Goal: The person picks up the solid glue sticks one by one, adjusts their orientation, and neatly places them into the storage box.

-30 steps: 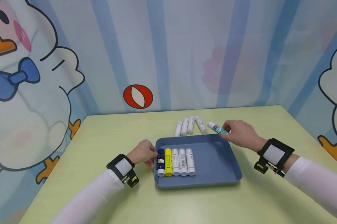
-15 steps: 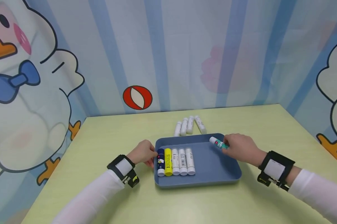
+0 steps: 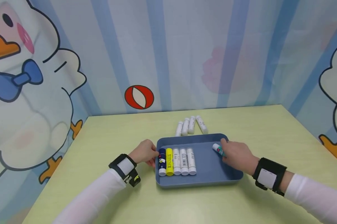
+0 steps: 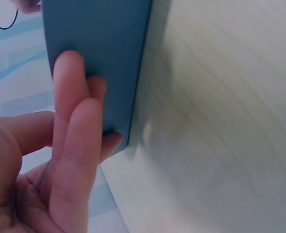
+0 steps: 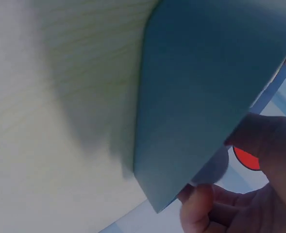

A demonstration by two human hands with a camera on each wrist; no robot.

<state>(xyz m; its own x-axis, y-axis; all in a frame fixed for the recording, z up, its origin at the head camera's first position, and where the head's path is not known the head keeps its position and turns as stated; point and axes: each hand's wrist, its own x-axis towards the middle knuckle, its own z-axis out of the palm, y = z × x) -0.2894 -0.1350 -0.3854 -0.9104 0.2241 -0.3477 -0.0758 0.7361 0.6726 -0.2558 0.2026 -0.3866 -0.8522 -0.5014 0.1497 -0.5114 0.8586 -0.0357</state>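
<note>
A blue-grey tray (image 3: 213, 169) stands on the table, with a dark blue glue stick (image 3: 162, 161), a yellow glue stick (image 3: 169, 161) and several white glue sticks (image 3: 184, 161) side by side in its left half. My left hand (image 3: 144, 152) holds the tray's left rim; in the left wrist view its fingers (image 4: 79, 141) lie along the outer wall. Over the tray's right half, my right hand (image 3: 238, 155) pinches a teal-labelled glue stick (image 3: 219, 149), white end pointing left and away. The lower part of that stick is hidden by the hand.
Several more white glue sticks (image 3: 191, 125) lie behind the tray on the pale yellow table (image 3: 123, 130). A printed curtain (image 3: 182, 56) with cartoon birds surrounds the table's back and sides. Both wrists carry black camera straps (image 3: 269, 175).
My right hand has brought the teal-labelled glue stick from behind the tray's far right corner, forward and down over its right half. My left hand stays at the left rim.
</note>
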